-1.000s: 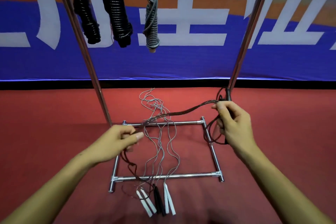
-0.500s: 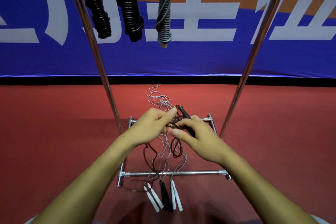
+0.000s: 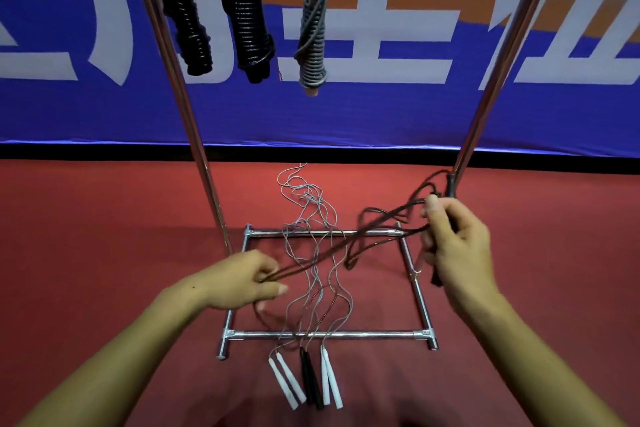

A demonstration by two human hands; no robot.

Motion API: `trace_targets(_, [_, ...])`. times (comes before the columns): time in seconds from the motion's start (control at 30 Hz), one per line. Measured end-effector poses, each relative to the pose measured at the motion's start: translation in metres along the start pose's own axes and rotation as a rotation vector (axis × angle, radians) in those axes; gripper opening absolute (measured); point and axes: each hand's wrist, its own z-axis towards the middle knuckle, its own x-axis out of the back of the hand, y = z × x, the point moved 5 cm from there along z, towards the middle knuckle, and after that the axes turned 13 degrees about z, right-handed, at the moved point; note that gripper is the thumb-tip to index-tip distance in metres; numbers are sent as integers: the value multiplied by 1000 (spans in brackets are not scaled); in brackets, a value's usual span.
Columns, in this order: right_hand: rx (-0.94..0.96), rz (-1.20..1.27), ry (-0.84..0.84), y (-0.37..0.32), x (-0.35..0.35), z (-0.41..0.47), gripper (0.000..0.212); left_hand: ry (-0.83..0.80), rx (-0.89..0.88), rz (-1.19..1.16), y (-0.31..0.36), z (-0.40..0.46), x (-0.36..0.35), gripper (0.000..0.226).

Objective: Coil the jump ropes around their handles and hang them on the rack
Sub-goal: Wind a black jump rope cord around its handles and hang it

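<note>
My right hand (image 3: 457, 246) grips the black handles of a dark jump rope, with loops of cord around them. The dark cord (image 3: 332, 250) stretches down-left to my left hand (image 3: 247, 279), which pinches it between thumb and fingers. Three coiled ropes hang from the rack's top bar: two black ones (image 3: 188, 17) (image 3: 247, 21) and a grey one (image 3: 313, 28). On the floor lie loose grey ropes (image 3: 311, 253) with white handles (image 3: 285, 381) (image 3: 330, 378) and a black handle pair (image 3: 310, 380).
The chrome rack has two slanted uprights (image 3: 194, 135) (image 3: 485, 107) and a rectangular base frame (image 3: 325, 334) on the red carpet. A blue banner wall stands behind it.
Half a second ago both hands met at the middle. Now they have pulled apart, the right hand up-right with the handles, the left hand down-left drawing the cord taut.
</note>
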Motion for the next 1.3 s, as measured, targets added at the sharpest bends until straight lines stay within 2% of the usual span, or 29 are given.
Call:
trace_targets(0.1, [35, -126, -52, -1, 19, 0, 30, 75, 5, -98, -7, -12, 7, 40])
trace_targets(0.23, [-84, -268, -87, 4, 33, -5, 16, 198, 4, -420, 8, -12, 21, 50])
trace_targets(0.33, [-217, -294, -187, 9, 29, -8, 26, 267, 19, -325, 22, -6, 27, 62])
trace_targets(0.4, [-197, -328, -233, 7, 14, -11, 36, 270, 7, -234, 34, 1, 26, 68])
trace_targets(0.43, [-177, -328, -266, 6, 2, -14, 33, 250, 4, -188, 41, 5, 24, 71])
trace_targets(0.5, [-151, -302, -411, 7, -29, -22, 14, 189, -11, -151, 59, 16, 15, 76])
trace_targets(0.53, [-129, -327, -520, 10, -46, -29, 13, 164, -27, -158, 67, 20, 10, 77])
trace_targets(0.6, [-91, -458, -681, 25, -72, -42, 25, 172, -49, -173, 80, 28, 8, 77])
trace_targets(0.63, [-84, -508, -697, 33, -79, -44, 28, 195, -47, -187, 82, 31, 10, 78])
trace_targets(0.73, [-41, -493, -615, 39, -81, -31, 31, 290, -49, -247, 73, 38, 20, 84])
trace_targets(0.8, [34, -460, -557, 27, -80, -20, 26, 319, -71, -290, 65, 36, 23, 79])
trace_targets(0.87, [72, -398, -463, 14, -72, -10, 24, 260, -93, -306, 57, 32, 20, 65])
trace_targets(1.0, [28, -204, -183, -1, -25, 9, 26, 30, -126, -210, 38, 22, -3, 46])
trace_targets(1.07, [25, -190, -114, -3, -7, 12, 26, 46, -118, -206, 31, 18, -6, 44])
trace_targets(1.2, [-53, 23, 135, -8, 35, 16, 29, 15, -69, -115, 21, 5, -2, 46])
trace_targets(1.23, [-51, -7, 163, -10, 46, 18, 29, -19, -63, -138, 18, 2, -3, 46])
trace_targets(1.3, [-57, -94, 137, -7, 59, 19, 30, -74, -50, -335, 18, -4, -5, 43])
